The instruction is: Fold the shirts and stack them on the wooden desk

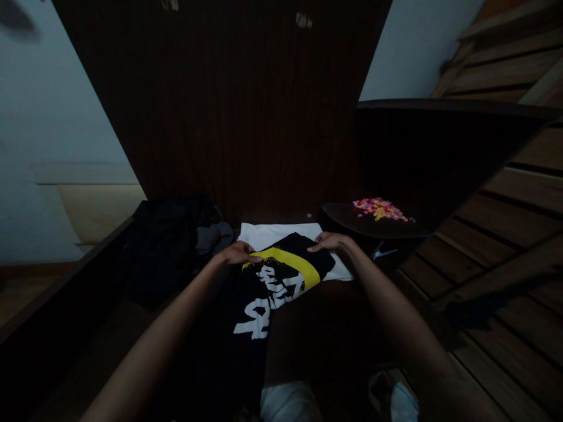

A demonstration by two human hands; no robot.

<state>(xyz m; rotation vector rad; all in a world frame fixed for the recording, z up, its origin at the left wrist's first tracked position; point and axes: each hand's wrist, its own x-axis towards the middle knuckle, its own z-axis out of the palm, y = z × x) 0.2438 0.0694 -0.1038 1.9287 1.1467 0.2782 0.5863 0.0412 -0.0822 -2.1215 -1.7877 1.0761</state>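
Observation:
A black cloth garment with a yellow band and white lettering, which looks like a T-shirt, stretches between my two hands. My left hand pinches its left edge near the end of the yellow band. At the upper right edge, my right hand grips the cloth between thumb and fingers. Beneath the far end lies a folded white cloth, partly covered. The near part of the black garment hangs down toward the bottom of the view, where its edges fade into the dark.
A dark heap of cloth or a bag sits on the left. On a dark rounded shelf to the right lies a pile of small pink and yellow pieces. A tall dark panel stands behind. Wooden slats run along the right.

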